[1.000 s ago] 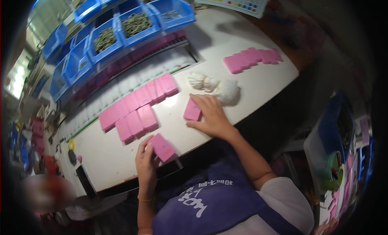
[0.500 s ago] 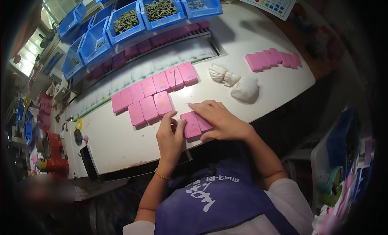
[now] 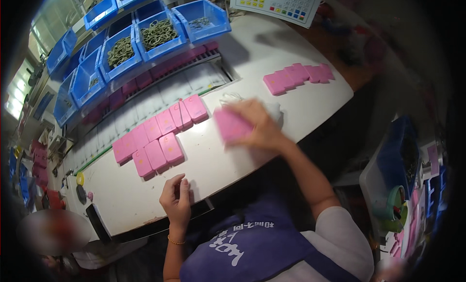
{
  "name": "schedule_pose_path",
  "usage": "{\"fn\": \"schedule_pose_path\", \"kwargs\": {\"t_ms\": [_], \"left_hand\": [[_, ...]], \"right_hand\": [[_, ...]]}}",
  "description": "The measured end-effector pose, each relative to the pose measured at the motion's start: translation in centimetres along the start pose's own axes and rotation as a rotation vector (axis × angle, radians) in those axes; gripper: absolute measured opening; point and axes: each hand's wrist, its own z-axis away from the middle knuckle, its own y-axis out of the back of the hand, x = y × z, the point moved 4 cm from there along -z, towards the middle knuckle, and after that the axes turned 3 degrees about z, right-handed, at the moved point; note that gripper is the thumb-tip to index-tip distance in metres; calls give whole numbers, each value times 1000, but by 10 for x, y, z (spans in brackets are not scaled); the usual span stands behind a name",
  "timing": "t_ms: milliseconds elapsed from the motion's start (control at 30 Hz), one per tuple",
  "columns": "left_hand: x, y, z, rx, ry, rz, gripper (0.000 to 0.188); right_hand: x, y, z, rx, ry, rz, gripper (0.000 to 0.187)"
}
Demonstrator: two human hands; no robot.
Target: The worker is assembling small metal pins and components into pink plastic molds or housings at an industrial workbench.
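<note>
Lifted over the table's right half, a pink rectangular block (image 3: 231, 126) is gripped from its right side by my right hand (image 3: 258, 123). Both are blurred, so I cannot tell whether it is one block or two together. A white knotted bag (image 3: 274, 111) is partly hidden behind that hand. My left hand (image 3: 175, 200) is near the table's front edge, holding nothing, with its thumb up and fingers loosely bent. Farther in lie a back row of pink blocks (image 3: 166, 121) and a shorter front row of pink blocks (image 3: 156, 155), side by side and touching.
Overlapping pink blocks (image 3: 297, 78) lie at the right of the white table (image 3: 208, 158). Blue bins (image 3: 162, 41), some with greenish rings, stand at the back left. A keypad panel (image 3: 276, 3) is at the far edge. A dark phone-like slab (image 3: 98, 223) sits at the near left corner.
My right hand has raised pink block material off the table near the front edge and carried it away from me. My left hand has let go and drawn back. The view has shifted.
</note>
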Motion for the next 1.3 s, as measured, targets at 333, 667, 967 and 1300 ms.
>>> {"fn": "schedule_pose_path", "kwargs": {"t_ms": [333, 667, 967, 1300], "left_hand": [[19, -12, 2, -25, -402, -393, 7], [19, -15, 3, -34, -453, -430, 9], [19, -17, 4, -70, -438, -492, 13], [21, -21, 6, -71, -490, -543, 12]], "right_hand": [[141, -18, -45, -86, -531, 121, 86], [133, 77, -43, -363, -449, 362, 80], [136, 32, -29, -447, -348, 364, 83], [125, -11, -46, -611, -231, 181, 55]]}}
